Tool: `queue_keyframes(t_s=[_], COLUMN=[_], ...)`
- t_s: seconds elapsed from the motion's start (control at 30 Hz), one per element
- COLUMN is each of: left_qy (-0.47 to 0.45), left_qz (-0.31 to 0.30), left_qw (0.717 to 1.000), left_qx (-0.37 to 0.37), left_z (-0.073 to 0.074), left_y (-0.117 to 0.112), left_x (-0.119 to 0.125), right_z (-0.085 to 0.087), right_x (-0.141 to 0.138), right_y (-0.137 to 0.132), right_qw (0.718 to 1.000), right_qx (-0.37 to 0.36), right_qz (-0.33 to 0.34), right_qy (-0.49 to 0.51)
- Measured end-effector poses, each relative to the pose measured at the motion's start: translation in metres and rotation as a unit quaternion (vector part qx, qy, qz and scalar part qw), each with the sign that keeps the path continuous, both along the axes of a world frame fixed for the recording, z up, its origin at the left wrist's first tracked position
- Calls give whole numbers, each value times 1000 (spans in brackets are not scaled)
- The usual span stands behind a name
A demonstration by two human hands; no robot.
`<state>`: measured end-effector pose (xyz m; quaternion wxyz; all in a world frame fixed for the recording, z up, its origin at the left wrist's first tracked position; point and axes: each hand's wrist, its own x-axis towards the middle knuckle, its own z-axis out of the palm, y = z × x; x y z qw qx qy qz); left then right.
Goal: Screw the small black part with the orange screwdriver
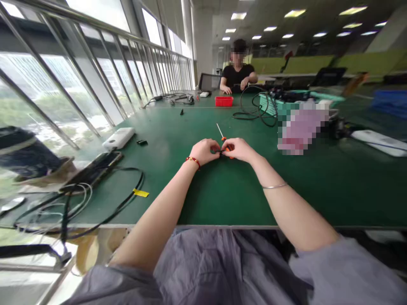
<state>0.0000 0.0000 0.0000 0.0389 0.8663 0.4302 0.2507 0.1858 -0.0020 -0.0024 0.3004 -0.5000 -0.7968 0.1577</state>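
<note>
Two bare hands meet over a green table [222, 199], working a small screwdriver [226, 146].

The right hand [241, 149] has its fingers closed around the screwdriver's orange handle, and the thin metal shaft pokes up and away past the fingertips. The left hand [205, 151] is curled shut, its fingertips pinching a small dark piece [219, 151] that touches the right fingers; it is too small to identify. A red bin [224, 101] sits well beyond the fingers. A white box [119, 137] lies far to their left. A yellow tag [140, 193] lies nearer the body, left of the left wrist. Another person [238, 73] sits at the far end.
</note>
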Motion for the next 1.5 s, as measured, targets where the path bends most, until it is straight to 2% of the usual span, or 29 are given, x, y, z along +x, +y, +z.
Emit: queue_keyframes(t_s=[0.2, 0.47, 0.8, 0.97, 1.03, 1.13, 1.33, 1.5], left_qy=[14, -46, -164, -177, -180, -180, -163, -160], left_qz=[-9, 2, -17, 3, 7, 8, 2, 1], left_qw=[1000, 999, 980, 976, 975, 974, 980, 981], left_qx=[2, 6, -114, -126, -133, -138, -112, -113], left_z=[0, -7, -12, -12, -13, -13, -12, -13], left_y=[3, 8, 15, 14, 13, 12, 11, 12], left_x=[0, -1, -4, -4, -4, -4, -3, -3], right_z=[0, 0, -5, 5, 14, 28, 35, 34], right_x=[0, 2, 3, 12, 14, 12, 2, -2], right_y=[-1, 0, 4, 2, -1, -6, -9, -11], right_qw=[1000, 999, 1000, 981, 960, 926, 895, 903], right_qx=[-8, 4, 0, 71, 155, 210, 270, 276], right_qz=[7, -19, 15, -56, -110, -173, -204, -213], right_qy=[0, -44, 9, 173, 208, 263, 289, 252])
